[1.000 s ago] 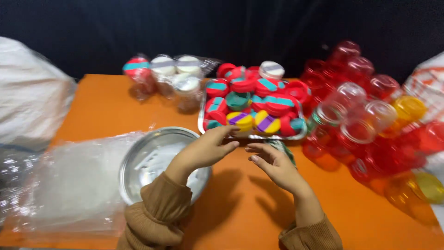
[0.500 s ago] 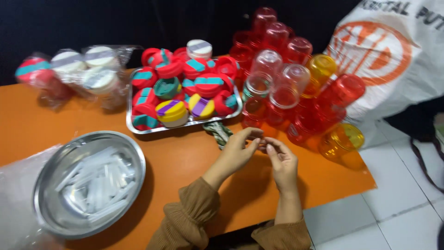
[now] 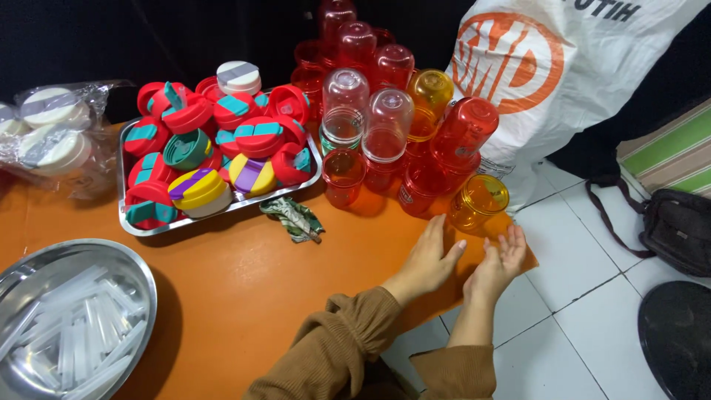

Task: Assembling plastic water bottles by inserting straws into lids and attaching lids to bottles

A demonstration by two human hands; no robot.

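My left hand (image 3: 429, 259) and my right hand (image 3: 500, 263) lie side by side at the right edge of the orange table (image 3: 244, 289), fingers spread, holding nothing. Just beyond them a yellow-orange plastic jar (image 3: 479, 201) lies on its side. Behind it stands a cluster of red, clear and yellow jars (image 3: 385, 118), most upside down. A metal tray (image 3: 129, 218) filled with several red, teal, yellow and purple lids sits at the left of the jars.
A round metal bowl (image 3: 144, 278) with clear plastic strips sits at the front left. A crumpled green scrap (image 3: 296, 219) lies near the tray. Bagged white lids (image 3: 48, 133) sit far left. A white sack (image 3: 563, 81), a black bag (image 3: 678, 226) and white floor tiles lie to the right.
My view has swung right. Both hands moved from the middle of the table near the tray to its right edge and opened flat beside the lying jar.
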